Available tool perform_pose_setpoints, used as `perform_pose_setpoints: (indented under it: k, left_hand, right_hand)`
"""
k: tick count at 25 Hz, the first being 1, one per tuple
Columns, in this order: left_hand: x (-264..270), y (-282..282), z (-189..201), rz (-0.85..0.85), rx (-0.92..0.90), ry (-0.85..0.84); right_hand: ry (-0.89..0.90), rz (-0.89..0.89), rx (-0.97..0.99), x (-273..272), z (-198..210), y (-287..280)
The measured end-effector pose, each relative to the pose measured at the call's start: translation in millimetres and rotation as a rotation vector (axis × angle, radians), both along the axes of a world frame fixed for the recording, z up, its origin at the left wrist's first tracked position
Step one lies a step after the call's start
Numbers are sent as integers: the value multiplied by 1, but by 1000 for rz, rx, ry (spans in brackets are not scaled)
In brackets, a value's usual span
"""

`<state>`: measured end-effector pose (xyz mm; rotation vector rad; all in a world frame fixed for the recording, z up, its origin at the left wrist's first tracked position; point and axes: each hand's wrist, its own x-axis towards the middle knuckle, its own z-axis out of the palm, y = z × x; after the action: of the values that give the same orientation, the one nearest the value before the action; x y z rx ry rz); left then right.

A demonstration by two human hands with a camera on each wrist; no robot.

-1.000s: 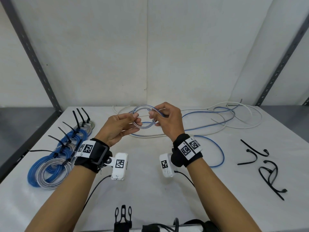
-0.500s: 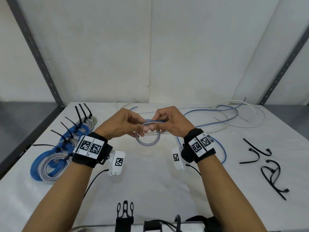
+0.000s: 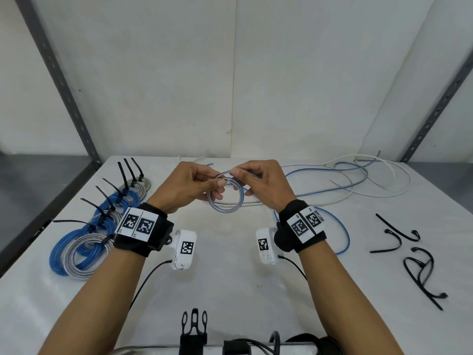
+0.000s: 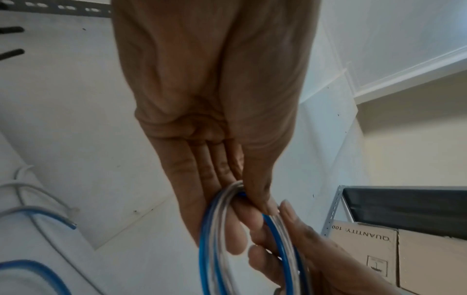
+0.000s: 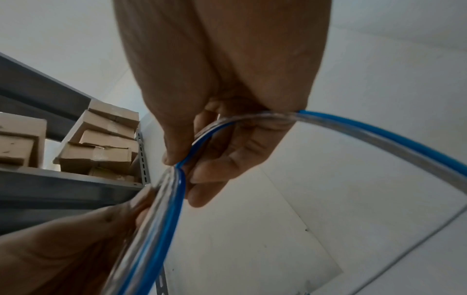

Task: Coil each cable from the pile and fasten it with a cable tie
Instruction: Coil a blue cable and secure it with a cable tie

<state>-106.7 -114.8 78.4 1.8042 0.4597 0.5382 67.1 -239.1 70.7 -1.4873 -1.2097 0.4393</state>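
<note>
A small coil (image 3: 225, 201) of blue-and-clear cable hangs above the table's middle, held between both hands. My left hand (image 3: 194, 187) pinches its top left between thumb and fingers; the left wrist view shows the coil (image 4: 222, 229) running under the thumb. My right hand (image 3: 258, 183) pinches the cable at the top right; the right wrist view has the cable (image 5: 177, 179) passing between thumb and fingers. The loose tail (image 3: 340, 231) trails right past my right wrist onto the white table (image 3: 230, 278).
Several tied blue and grey coils (image 3: 84, 249) lie in a row at the left, black tie tails sticking up. A tangle of white and blue cables (image 3: 358, 180) lies at the back right. Loose black cable ties (image 3: 419, 267) lie at the right. Grey rack posts flank the table.
Both hands came toward me and lowered slightly with the coil. The coil now hangs below the fingers rather than between them, and the right hand has shifted its pinch along the cable.
</note>
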Motion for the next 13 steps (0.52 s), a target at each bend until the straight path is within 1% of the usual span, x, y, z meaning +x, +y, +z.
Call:
perform_pose_setpoints:
  k: [3,6,8,10,13]
  left_hand:
    - [2,3,1,59,-46,-64]
    - [6,4,3,123,-54,-126]
    - [10,3,4,169,-93,-184]
    - [15,4,5,210,-123,-232]
    - [19,5,3,244,-154,-260]
  right_hand:
    - [19,-46,78,-6,0,3]
    - [55,-89,131,-13,1,6]
    - [67,-92,140,-14,2,10]
    - [114,-101,200,-12,5,14]
    - [158,-133,241,-13,5,14]
